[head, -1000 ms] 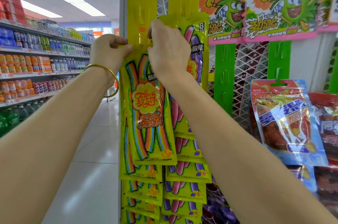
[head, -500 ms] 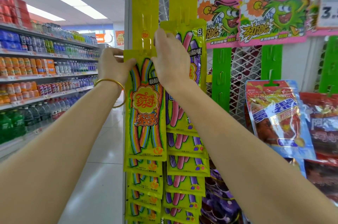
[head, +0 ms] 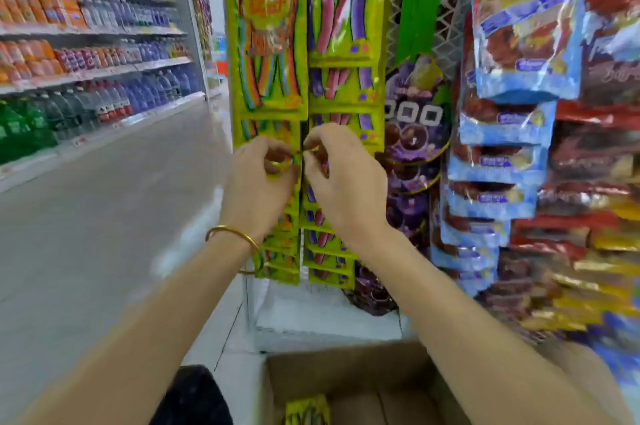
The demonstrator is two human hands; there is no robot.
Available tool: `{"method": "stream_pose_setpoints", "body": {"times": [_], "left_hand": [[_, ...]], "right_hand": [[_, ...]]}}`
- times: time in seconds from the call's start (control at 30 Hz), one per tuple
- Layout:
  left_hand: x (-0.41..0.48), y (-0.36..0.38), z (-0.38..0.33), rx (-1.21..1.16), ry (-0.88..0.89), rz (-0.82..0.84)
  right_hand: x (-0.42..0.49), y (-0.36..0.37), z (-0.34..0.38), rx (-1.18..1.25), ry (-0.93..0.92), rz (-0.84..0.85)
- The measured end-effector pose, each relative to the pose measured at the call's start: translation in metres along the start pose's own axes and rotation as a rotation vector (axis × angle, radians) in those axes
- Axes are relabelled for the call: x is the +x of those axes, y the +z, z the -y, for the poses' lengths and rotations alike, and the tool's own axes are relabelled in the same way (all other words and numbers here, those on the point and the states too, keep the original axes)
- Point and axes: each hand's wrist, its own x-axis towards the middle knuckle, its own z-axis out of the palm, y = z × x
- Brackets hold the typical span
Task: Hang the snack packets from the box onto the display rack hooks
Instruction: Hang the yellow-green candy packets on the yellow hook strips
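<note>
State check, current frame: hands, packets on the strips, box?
left hand: fingers curled in front of the hanging packets, grip unclear
right hand: fingers curled, grip unclear
rainbow candy packets: hanging, overlapped in a column
pink-purple candy packets: hanging in the column beside
cardboard box: open, yellow packets inside

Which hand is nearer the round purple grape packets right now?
Right. The right hand is just left of the purple grape packets; the left hand is farther left, before the rainbow packets.
</note>
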Motion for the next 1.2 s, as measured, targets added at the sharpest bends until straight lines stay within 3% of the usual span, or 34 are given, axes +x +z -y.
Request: {"method": "stream_pose_setpoints", "body": {"times": [0.13, 0.3, 0.47, 0.57, 0.67, 0.87, 0.97, 1.1, 1.2], "left_hand": [[-0.108, 0.033, 0.067, 0.111, -0.255, 0.342], [-0.192, 0.063, 0.134, 0.297, -0.382, 0.738], [-0.232, 0.077, 0.175, 0.351, -0.465, 0.938], [-0.242, 0.078, 0.195, 0.359, -0.508, 0.987], [-0.246, 0.078, 0.207, 0.332, -0.537, 1.004], [-0.251, 0.075, 0.214, 0.301, -0.587, 0.996], [-0.249, 0.074, 0.214, 0.289, -0.593, 0.983], [-0.247, 0.074, 0.215, 0.279, -0.605, 0.959], [-0.244, 0.076, 0.215, 0.286, -0.609, 0.939]], "right_hand": [[-0.130, 0.029, -0.053, -0.092, 0.301, 0.425], [-0.269, 0.077, -0.112, -0.149, 0.619, 1.036], [-0.371, 0.115, -0.142, 0.025, 1.121, 1.305], [-0.414, 0.131, -0.144, 0.093, 1.361, 1.348], [-0.437, 0.144, -0.137, 0.062, 1.410, 1.369], [-0.461, 0.161, -0.128, 0.032, 1.664, 1.202], [-0.467, 0.170, -0.123, 0.106, 1.712, 1.105], [-0.467, 0.181, -0.114, 0.113, 1.618, 1.134], [-0.454, 0.174, -0.116, 0.326, 1.617, 1.102]]}}
